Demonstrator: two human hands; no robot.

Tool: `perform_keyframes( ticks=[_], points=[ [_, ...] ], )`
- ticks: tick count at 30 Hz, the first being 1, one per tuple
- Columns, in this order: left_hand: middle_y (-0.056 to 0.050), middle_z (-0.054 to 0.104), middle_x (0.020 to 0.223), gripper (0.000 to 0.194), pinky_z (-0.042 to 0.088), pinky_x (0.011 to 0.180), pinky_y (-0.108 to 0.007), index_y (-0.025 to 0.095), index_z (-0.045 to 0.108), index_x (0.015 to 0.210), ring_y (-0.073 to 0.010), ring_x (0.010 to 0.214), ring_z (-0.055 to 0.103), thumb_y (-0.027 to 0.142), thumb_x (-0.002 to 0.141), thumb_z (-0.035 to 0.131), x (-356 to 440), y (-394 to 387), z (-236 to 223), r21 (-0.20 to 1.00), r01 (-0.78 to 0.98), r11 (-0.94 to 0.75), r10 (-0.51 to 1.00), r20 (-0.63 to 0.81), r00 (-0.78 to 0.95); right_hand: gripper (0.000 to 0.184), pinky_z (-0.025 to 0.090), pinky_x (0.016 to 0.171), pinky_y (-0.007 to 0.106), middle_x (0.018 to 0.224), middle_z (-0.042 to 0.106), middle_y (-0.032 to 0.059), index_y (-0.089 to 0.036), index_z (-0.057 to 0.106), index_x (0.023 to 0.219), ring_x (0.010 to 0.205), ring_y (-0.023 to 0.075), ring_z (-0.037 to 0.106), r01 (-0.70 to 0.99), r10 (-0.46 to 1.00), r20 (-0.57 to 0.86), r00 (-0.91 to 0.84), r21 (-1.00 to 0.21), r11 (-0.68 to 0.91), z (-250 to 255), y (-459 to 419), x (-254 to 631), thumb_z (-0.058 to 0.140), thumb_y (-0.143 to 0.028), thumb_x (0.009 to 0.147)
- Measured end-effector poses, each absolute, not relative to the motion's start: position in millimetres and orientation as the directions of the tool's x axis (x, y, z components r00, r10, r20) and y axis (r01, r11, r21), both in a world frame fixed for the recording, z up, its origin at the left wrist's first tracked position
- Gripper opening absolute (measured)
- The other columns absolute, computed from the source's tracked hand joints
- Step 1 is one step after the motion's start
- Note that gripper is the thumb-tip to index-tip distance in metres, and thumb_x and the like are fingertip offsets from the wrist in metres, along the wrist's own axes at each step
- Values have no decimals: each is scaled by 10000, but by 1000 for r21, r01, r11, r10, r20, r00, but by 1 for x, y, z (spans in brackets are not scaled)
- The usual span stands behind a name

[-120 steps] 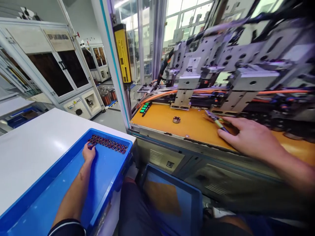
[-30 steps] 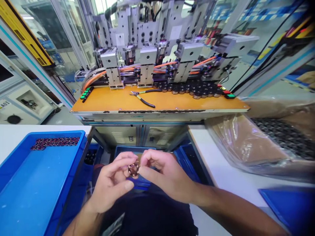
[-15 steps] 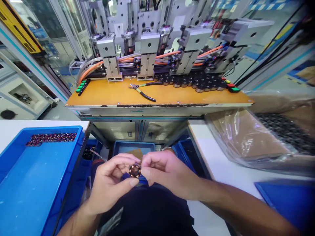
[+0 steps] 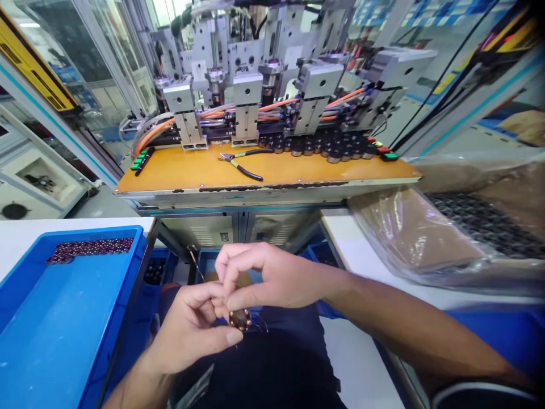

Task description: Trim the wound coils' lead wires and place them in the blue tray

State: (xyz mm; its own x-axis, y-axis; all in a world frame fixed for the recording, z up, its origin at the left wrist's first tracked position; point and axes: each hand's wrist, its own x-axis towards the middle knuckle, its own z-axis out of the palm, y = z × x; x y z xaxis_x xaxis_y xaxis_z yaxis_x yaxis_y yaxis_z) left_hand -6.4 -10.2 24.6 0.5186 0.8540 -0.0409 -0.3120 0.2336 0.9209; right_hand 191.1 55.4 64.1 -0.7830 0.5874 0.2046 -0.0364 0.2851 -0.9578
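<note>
My left hand (image 4: 193, 324) is closed around a small round wound stator (image 4: 239, 320), with its thumb below and fingers behind. Copper-coloured coils show around the stator's dark ring, and its open face is turned toward me. Thin wires (image 4: 261, 325) stick out from its right side. Just above, my right hand (image 4: 261, 278) reaches across, its fingertips pinched together against the left fingers at the stator's upper edge. Whatever sits in that pinch is hidden.
Pliers (image 4: 241, 165) and rows of dark round parts (image 4: 336, 149) lie on the orange machine table (image 4: 179, 173). A blue tray (image 4: 80, 295) at left holds wound parts (image 4: 91, 248). At right stands a plastic-lined box (image 4: 395, 227) of dark parts.
My right hand has moved left and up, across the left fingertips. The stator sits slightly lower and further right, and thin wires now show beside it. The view has shifted a little.
</note>
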Motion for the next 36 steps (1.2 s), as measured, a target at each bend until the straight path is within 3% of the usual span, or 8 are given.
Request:
perform_keyframes(
  ticks=[4,7,12,15,19,25,36],
  points=[
    [-23,702,1010,355,536,726,-174,241,749,1041,-87,797,655,72,731,779,-10,-14,22,928,-332,168,889,4,459,165,430,723,232,806,559,-4,-146,599,709,752,97,538,7,720,192,-667,-965,263,58,41,190,652,-167,864],
    [-35,684,1089,379,538,766,-185,254,743,1052,-99,855,663,61,728,776,-11,-15,21,932,-353,82,909,76,411,175,407,665,222,779,565,-13,-154,581,700,711,93,517,70,802,83,-591,-986,153,58,26,195,628,-183,866],
    [-33,645,1074,360,531,752,-182,246,750,1024,-79,809,636,51,722,774,-11,-14,17,953,-300,-34,902,159,402,126,335,528,194,637,517,-52,-144,611,750,577,69,429,143,780,-194,-595,-980,-135,72,16,197,654,-226,835],
    [-35,624,1085,364,533,746,-195,251,745,1031,-80,796,632,59,724,777,-11,-14,16,963,-269,-27,901,140,410,75,340,523,184,608,524,-56,-129,637,772,569,66,443,241,753,-268,-601,-959,-149,80,18,197,640,-183,824],
    [-36,622,1078,362,525,734,-186,243,747,1022,-74,780,624,62,712,790,-11,-15,16,962,-273,-6,900,124,418,120,357,536,179,626,552,-51,-133,647,772,577,63,472,323,744,-212,-634,-946,6,82,18,199,583,-170,867],
    [-22,637,1013,363,531,712,-188,252,751,1014,-77,755,630,113,687,830,-7,-16,16,911,-407,66,889,132,438,158,397,629,149,702,604,-51,-146,624,745,654,48,531,224,764,11,-645,-953,203,77,9,199,576,-138,896],
    [-11,559,988,432,481,618,-156,257,767,1025,-30,659,554,130,627,877,-3,-14,17,914,-405,-2,882,192,430,161,431,666,136,730,626,-43,-159,623,764,688,56,549,243,777,-8,-629,-952,186,79,-1,201,576,-176,917]
  ],
)
